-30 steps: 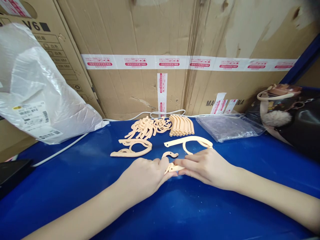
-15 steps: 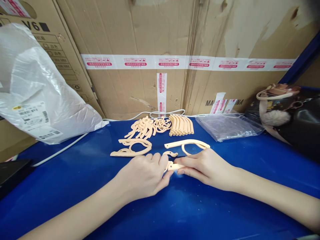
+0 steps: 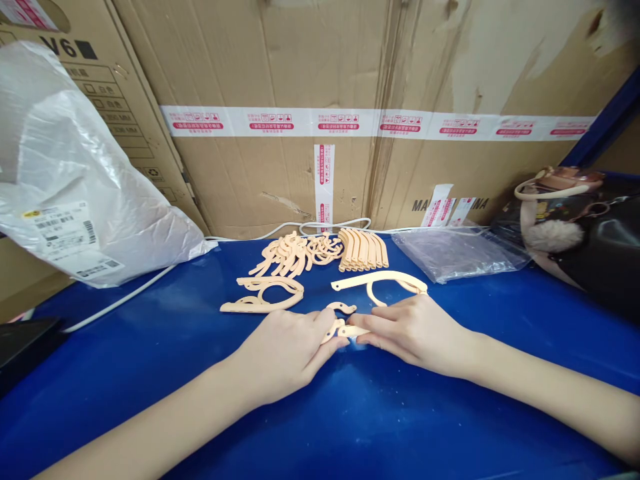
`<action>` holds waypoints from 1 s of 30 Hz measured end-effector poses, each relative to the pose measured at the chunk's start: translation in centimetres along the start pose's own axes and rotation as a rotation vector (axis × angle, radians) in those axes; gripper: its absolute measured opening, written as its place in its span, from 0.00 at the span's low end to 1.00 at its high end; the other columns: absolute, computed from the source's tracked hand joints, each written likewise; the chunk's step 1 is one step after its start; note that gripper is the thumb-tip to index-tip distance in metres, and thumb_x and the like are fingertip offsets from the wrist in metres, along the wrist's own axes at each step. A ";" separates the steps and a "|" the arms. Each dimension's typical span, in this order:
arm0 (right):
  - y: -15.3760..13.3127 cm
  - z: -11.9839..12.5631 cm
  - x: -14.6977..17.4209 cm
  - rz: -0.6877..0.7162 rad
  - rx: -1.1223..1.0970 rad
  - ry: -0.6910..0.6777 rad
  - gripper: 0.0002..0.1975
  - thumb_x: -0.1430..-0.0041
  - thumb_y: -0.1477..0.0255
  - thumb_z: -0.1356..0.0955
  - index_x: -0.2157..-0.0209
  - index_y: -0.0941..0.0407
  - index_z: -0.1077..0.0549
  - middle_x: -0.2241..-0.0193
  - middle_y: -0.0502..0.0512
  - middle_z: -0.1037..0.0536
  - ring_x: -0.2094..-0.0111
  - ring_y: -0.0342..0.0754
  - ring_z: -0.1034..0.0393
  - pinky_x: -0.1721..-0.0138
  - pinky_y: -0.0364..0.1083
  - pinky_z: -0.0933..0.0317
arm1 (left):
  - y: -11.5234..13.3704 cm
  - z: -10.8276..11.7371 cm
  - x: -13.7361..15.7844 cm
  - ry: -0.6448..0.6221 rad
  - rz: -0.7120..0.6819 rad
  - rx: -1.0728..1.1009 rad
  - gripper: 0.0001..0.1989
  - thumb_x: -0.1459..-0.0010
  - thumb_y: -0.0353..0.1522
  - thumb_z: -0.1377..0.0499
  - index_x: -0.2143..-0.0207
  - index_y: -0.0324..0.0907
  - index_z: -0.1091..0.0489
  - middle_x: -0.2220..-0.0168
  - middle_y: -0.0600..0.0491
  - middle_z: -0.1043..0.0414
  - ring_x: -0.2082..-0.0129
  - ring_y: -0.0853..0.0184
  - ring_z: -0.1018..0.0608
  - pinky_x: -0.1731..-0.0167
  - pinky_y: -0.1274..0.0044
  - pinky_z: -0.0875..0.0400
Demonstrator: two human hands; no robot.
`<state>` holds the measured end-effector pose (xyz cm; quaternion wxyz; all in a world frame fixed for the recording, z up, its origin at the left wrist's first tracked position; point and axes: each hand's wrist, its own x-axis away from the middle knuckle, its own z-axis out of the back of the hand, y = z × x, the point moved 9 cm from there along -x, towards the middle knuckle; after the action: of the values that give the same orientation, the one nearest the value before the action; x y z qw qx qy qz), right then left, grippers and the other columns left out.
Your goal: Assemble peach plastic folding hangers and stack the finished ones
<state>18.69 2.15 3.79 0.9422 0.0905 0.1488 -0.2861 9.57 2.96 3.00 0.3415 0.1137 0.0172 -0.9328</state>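
My left hand [image 3: 283, 353] is closed, pinching a small curved beige plastic hook [image 3: 329, 331] between thumb and fingers. My right hand [image 3: 430, 333] grips a beige folding hanger; the end of one arm [image 3: 356, 331] sticks out of the fingertips, close against the hook. The hanger's other long arm [image 3: 375, 279] rises beyond the knuckles. Fingers hide part of the joint, so whether the pieces are linked cannot be seen. A loose beige hook [image 3: 342, 307] lies just beyond the fingertips. Farther left on the blue table [image 3: 350, 413] rests another folding hanger [image 3: 265, 307].
Behind lie a pile of beige hanger parts [image 3: 285, 255], several hooks [image 3: 325, 249] and stacked curved arms [image 3: 363, 249]. A clear plastic bag [image 3: 460, 255] and a dark handbag [image 3: 605, 233] are at right. A white parcel bag [image 3: 85, 173] stands left, cardboard boxes [image 3: 280, 180] behind.
The held hanger has shifted slightly up and right, its long arm tilting. The hook in my left hand has turned and more of it shows beside the arm end.
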 end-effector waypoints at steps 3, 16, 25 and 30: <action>-0.1 0.2 0.0 0.015 0.037 0.030 0.19 0.31 0.63 0.45 0.54 0.55 0.28 0.76 0.49 0.25 0.80 0.39 0.33 0.78 0.41 0.50 | 0.1 -0.2 0.0 -0.026 0.001 0.014 0.16 0.32 0.38 0.60 0.64 0.41 0.38 0.73 0.52 0.25 0.78 0.62 0.24 0.81 0.75 0.41; 0.5 -0.2 -0.1 -0.062 -0.242 -0.078 0.17 0.32 0.64 0.43 0.51 0.56 0.29 0.65 0.53 0.21 0.71 0.42 0.27 0.71 0.40 0.42 | 1.0 0.1 0.0 0.100 -0.123 -0.285 0.19 0.32 0.36 0.63 0.65 0.38 0.37 0.77 0.51 0.29 0.79 0.64 0.24 0.84 0.76 0.36; 0.8 -0.5 -0.4 -0.137 -0.450 -0.165 0.14 0.33 0.65 0.41 0.54 0.54 0.28 0.65 0.51 0.21 0.69 0.41 0.28 0.67 0.40 0.41 | 2.2 1.0 0.5 0.220 -0.176 -0.447 0.17 0.33 0.32 0.60 0.65 0.35 0.35 0.78 0.53 0.33 0.81 0.65 0.27 0.84 0.75 0.38; 0.8 -0.5 -0.4 -0.130 -0.471 -0.170 0.15 0.33 0.65 0.41 0.53 0.54 0.28 0.65 0.52 0.21 0.69 0.41 0.28 0.67 0.40 0.41 | 2.4 1.7 0.5 0.261 -0.183 -0.453 0.13 0.36 0.32 0.56 0.69 0.39 0.36 0.80 0.56 0.35 0.81 0.67 0.28 0.83 0.75 0.41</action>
<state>18.74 3.08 3.53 0.9261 -0.1654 0.1372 -0.3101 10.46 0.62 4.63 0.2672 0.1518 0.2795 -0.9097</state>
